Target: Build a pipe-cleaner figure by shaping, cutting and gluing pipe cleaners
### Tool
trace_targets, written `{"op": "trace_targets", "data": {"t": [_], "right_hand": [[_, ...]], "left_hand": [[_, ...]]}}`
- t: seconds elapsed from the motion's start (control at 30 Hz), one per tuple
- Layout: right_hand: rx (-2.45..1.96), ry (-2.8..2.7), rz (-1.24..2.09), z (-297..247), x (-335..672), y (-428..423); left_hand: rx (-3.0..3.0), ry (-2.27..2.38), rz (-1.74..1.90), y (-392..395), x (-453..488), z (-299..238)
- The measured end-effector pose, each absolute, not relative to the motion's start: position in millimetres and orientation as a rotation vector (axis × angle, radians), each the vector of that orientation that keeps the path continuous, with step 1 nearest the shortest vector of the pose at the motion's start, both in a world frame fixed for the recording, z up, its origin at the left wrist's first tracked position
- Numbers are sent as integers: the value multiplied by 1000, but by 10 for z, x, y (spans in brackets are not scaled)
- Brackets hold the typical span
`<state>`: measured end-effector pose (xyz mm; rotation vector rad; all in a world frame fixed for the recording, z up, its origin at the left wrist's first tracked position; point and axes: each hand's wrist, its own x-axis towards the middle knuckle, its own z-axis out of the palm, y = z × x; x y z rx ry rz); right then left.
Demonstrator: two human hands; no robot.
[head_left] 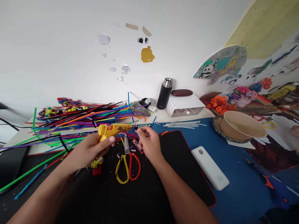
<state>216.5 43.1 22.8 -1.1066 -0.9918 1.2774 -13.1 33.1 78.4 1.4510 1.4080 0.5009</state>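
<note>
My left hand is wrapped round a yellow glue gun whose dark-stained nozzle points right, with a pale glue stick out of its back end. Close to the nozzle tip, my right hand pinches a small pipe cleaner piece, dark and blue where it shows; the fingers cover the rest. Between my forearms lie scissors with one yellow and one red handle, blades partly apart, on the black mat. A small red-and-yellow object sits below my left hand.
A heap of coloured pipe cleaners spreads over the back left. Behind stand a black flask and a white box. To the right are glue sticks, a white power bank and a beige bowl. A person's hand shows at far right.
</note>
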Motion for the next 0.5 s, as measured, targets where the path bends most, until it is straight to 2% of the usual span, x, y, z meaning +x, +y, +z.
{"op": "trace_targets", "data": {"t": [0.5], "right_hand": [[-1094,-1033,1244,208,2158,424]], "left_hand": [[1515,1422,424,352,-129,777]]}}
